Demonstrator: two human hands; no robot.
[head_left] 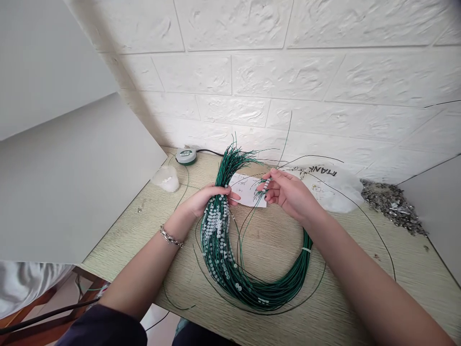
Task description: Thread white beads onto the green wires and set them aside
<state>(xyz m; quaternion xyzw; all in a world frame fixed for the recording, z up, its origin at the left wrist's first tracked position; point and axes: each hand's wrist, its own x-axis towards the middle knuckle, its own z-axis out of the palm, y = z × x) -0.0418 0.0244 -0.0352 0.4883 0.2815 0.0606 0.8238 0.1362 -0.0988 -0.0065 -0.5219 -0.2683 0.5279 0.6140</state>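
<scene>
A thick curved bundle of green wires lies on the table, its loose ends fanned out toward the wall. My left hand is closed around the bundle just below those ends. Many small white beads are threaded along the wires under it. My right hand pinches a few thin wires carrying a short row of white beads, to the right of the bundle. Behind and between both hands lies a white paper slip with handwriting. A white tie rings the bundle's right side.
At the back left stand a grey-green tape measure and a clear cup with white bits. A marked plastic bag and a heap of small metallic pieces lie right. A white brick-patterned wall closes the back; grey panels stand left.
</scene>
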